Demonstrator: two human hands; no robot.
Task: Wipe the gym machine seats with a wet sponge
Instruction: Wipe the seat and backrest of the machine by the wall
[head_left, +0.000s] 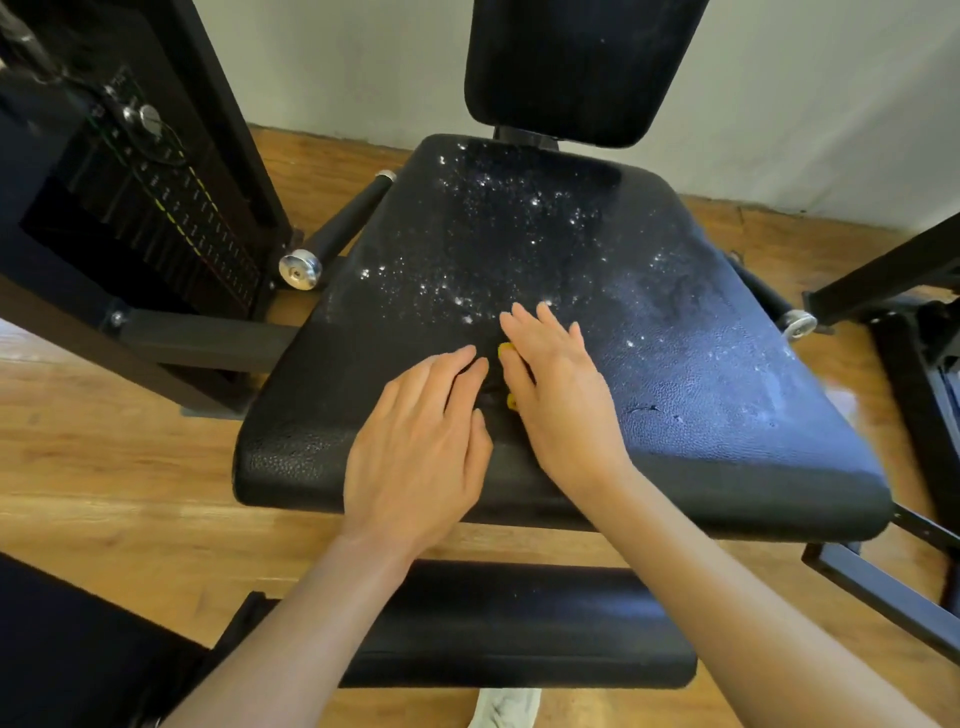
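Seat (597, 291): broad, rounded-corner pad in black pebbled vinyl, wider at the near edge; its far half is speckled with white droplets or foam flecks, its right side shows a hazy film, and a small tear marks the cover near the right front.

Backrest (582, 67): upright padded slab, same black covering, smooth in finish, standing behind the seat.

Sponge (505, 351): yellow, almost wholly hidden; only two small bits peek out at the thumb side of the right hand, on the front middle of the seat.

Right hand (561, 395): palm down, fingers straight and slightly spread, pressing flat on the sponge (no curl round it is visible).

Left hand (415, 441): palm down just beside the right, fingers straight and close together, resting on the seat's front edge, holding nothing.

Weight stack (156, 197): black metal plates in a dark steel frame, left of the seat, with coloured marks down one edge.

Handle (343, 218): black cylindrical bar with a chrome end cap, at the seat's left.

Leg pad (519, 623): black padded roll below the seat front.

Floor (104, 457): warm wooden boards.
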